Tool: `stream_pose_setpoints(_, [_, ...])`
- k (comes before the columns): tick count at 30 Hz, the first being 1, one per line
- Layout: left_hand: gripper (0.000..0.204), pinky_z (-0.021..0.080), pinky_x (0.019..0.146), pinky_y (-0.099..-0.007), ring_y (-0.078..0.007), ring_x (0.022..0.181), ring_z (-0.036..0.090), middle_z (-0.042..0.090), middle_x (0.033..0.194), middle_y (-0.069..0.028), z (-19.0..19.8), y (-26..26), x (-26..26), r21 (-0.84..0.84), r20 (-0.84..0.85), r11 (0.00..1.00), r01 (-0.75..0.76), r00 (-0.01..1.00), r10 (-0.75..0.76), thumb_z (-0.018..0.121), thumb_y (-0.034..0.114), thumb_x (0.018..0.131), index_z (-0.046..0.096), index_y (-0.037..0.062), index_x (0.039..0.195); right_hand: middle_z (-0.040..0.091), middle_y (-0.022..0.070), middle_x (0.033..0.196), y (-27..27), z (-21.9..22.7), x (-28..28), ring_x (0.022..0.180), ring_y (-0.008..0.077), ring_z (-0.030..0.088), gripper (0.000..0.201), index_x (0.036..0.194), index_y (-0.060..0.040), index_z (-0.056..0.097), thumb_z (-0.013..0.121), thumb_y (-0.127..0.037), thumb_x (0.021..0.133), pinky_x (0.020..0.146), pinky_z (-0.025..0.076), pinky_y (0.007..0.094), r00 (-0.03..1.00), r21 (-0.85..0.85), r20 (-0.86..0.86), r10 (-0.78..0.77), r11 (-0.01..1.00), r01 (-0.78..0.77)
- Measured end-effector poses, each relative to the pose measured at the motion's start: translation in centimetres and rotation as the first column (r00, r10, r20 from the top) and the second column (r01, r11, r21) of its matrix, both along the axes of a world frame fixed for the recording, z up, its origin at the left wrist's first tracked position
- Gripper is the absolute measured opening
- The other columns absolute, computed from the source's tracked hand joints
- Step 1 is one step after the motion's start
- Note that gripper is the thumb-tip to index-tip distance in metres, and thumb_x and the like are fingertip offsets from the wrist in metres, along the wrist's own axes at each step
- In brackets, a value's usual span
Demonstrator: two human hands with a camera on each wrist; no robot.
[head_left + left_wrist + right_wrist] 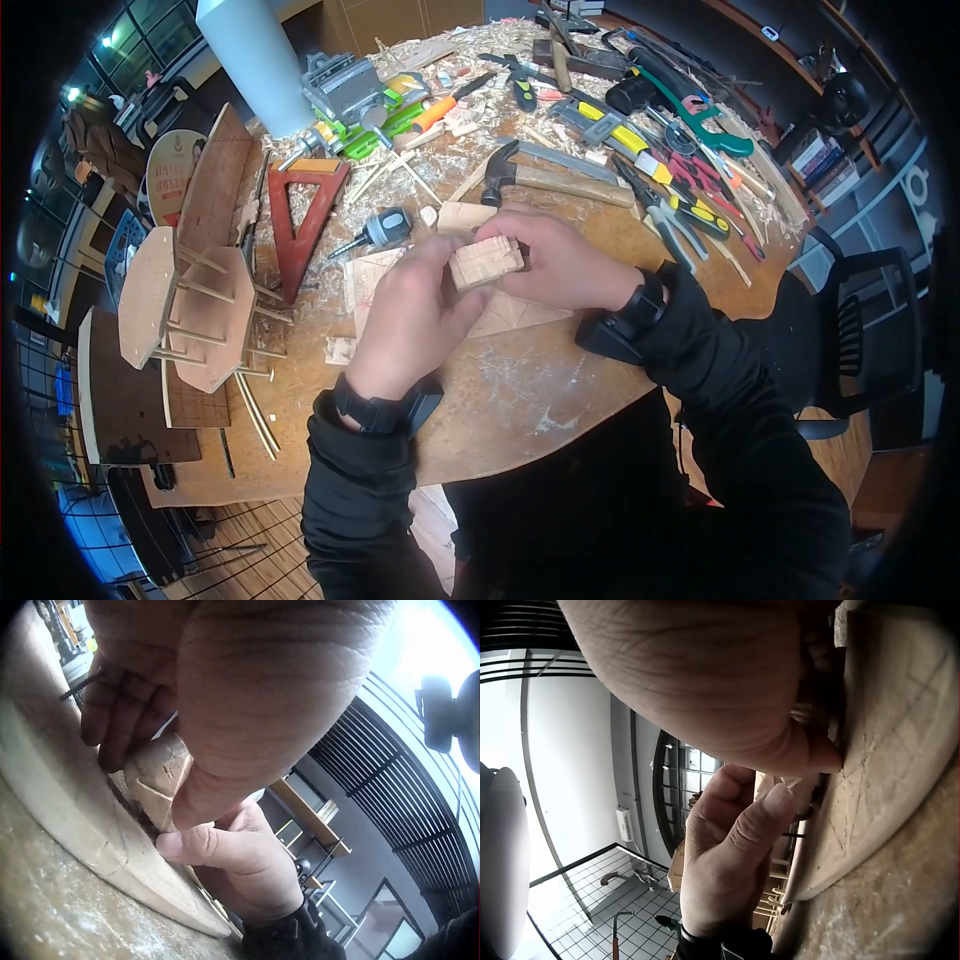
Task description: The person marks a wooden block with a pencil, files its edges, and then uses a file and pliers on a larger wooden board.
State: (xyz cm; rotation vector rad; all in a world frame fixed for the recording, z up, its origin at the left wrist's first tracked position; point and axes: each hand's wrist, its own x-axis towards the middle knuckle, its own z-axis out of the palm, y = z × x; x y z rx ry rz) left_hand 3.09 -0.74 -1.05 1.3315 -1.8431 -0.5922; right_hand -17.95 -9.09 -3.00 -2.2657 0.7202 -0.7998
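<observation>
A small block of pale wood (pixel 487 262) with cut notches and pencil lines is held between both hands over the bench. My left hand (pixel 410 305) grips its left end, the thumb along the near side. On the other end, my right hand (pixel 560 265) has its fingers and thumb closed round the wood. Below them lies a flat, curved-edge wooden board (pixel 892 750) marked with crossing pencil lines. In the left wrist view the block (pixel 159 780) is partly covered by the left thumb, and the right thumb sits at its lower end.
A screwdriver (pixel 375 232) and a red triangular square (pixel 300 225) lie to the left, near a pegged wooden model (pixel 215 310). Beyond the hands is a claw hammer (pixel 560 182). Pliers (pixel 672 232) and other tools lie among shavings on the right. A vise (pixel 345 90) stands at back left.
</observation>
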Motion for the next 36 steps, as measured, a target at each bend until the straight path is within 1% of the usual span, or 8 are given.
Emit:
stream_pose_setpoints(17, [0.046, 0.054, 0.069, -0.0412, -0.0321, 0.074, 0.067, 0.066, 0.088, -0.0191, -0.1, 0.0, 0.1, 0.033, 0.01, 0.999, -0.007, 1.0, 0.007, 0.082, 0.009, 0.081, 0.066, -0.0047, 0.122, 0.062, 0.0124, 0.111, -0.4, -0.5, -0.1, 0.102, 0.0272, 0.063, 0.041, 0.12, -0.0043, 0.066, 0.075, -0.003, 0.08, 0.083, 0.053, 0.0353, 0.999, -0.035, 0.015, 0.033, 0.999, -0.032])
stream_pose_setpoints(20, [0.042, 0.052, 0.069, -0.0307, -0.0172, 0.074, 0.062, 0.068, 0.088, -0.0104, -0.2, 0.0, 0.2, -0.033, 0.08, 0.999, -0.008, 0.997, 0.011, 0.082, 0.011, 0.087, 0.065, -0.0031, 0.123, 0.063, 0.0125, 0.111, -0.1, -0.4, -0.1, 0.103, 0.027, 0.064, 0.041, 0.12, -0.0041, 0.066, 0.075, -0.003, 0.08, 0.083, 0.053, 0.0353, 1.0, -0.011, 0.011, 0.021, 1.0, -0.021])
stream_pose_setpoints(23, [0.042, 0.053, 0.07, -0.0311, -0.0181, 0.075, 0.063, 0.069, 0.089, -0.0112, 0.4, 0.2, 0.1, 0.014, 0.095, 1.0, -0.016, 0.995, 0.015, 0.082, 0.01, 0.087, 0.065, -0.0031, 0.123, 0.063, 0.0126, 0.111, -0.2, -0.4, -0.1, 0.103, 0.0268, 0.064, 0.041, 0.12, -0.004, 0.066, 0.075, -0.003, 0.08, 0.083, 0.053, 0.0352, 1.0, -0.002, 0.01, 0.013, 1.0, -0.013])
stream_pose_setpoints(25, [0.045, 0.055, 0.072, -0.043, -0.0365, 0.079, 0.069, 0.068, 0.092, -0.022, 0.7, 0.2, 0.0, 0.057, 0.036, 0.998, -0.007, 0.999, 0.005, 0.082, 0.011, 0.082, 0.066, -0.0043, 0.121, 0.062, 0.0124, 0.112, -0.3, -0.6, -0.1, 0.103, 0.0264, 0.064, 0.041, 0.12, -0.004, 0.066, 0.074, -0.003, 0.081, 0.083, 0.054, 0.0347, 1.0, -0.012, 0.005, 0.017, 1.0, -0.017])
stream_pose_setpoints(29, [0.045, 0.055, 0.072, -0.0428, -0.0357, 0.078, 0.069, 0.068, 0.091, -0.0218, 0.1, 0.0, 0.1, 0.039, 0.026, 0.999, -0.005, 1.0, 0.004, 0.081, 0.01, 0.081, 0.066, -0.0039, 0.121, 0.062, 0.0122, 0.112, -0.1, -0.3, -0.1, 0.103, 0.0259, 0.064, 0.041, 0.121, -0.0039, 0.066, 0.074, -0.002, 0.081, 0.083, 0.054, 0.0341, 1.0, 0.02, -0.004, 0.015, 1.0, -0.014])
stream_pose_setpoints(31, [0.043, 0.053, 0.07, -0.0328, -0.0192, 0.074, 0.063, 0.068, 0.086, -0.0125, 0.1, 0.1, 0.2, -0.024, 0.101, 1.0, -0.016, 0.995, 0.018, 0.082, 0.012, 0.087, 0.066, -0.002, 0.124, 0.062, 0.012, 0.111, -0.2, -0.5, -0.1, 0.103, 0.0254, 0.063, 0.04, 0.121, -0.0036, 0.066, 0.074, -0.002, 0.081, 0.082, 0.054, 0.0338, 1.0, -0.004, 0.013, 0.021, 1.0, -0.021])
stream_pose_setpoints(34, [0.042, 0.052, 0.069, -0.0324, -0.0191, 0.073, 0.063, 0.068, 0.084, -0.0117, 0.8, 0.4, 0.0, 0.036, 0.103, 0.999, -0.034, 0.994, 0.031, 0.082, 0.011, 0.086, 0.067, -0.0018, 0.123, 0.067, 0.0187, 0.113, -0.1, -0.1, -0.1, 0.111, 0.0387, 0.065, 0.04, 0.117, -0.0031, 0.067, 0.075, -0.008, 0.078, 0.096, 0.053, 0.0441, 1.0, 0.025, -0.003, 0.002, 1.0, -0.002])
stream_pose_setpoints(36, [0.042, 0.052, 0.069, -0.0322, -0.0188, 0.073, 0.063, 0.067, 0.083, -0.0113, 0.6, 0.3, 0.1, 0.03, 0.091, 0.999, -0.03, 0.995, 0.027, 0.081, 0.01, 0.086, 0.067, -0.002, 0.123, 0.066, 0.0185, 0.113, -0.1, -0.2, 0.0, 0.11, 0.0387, 0.065, 0.04, 0.117, -0.0032, 0.067, 0.075, -0.007, 0.078, 0.095, 0.053, 0.0439, 1.0, 0.022, 0.002, 0.004, 1.0, -0.004])
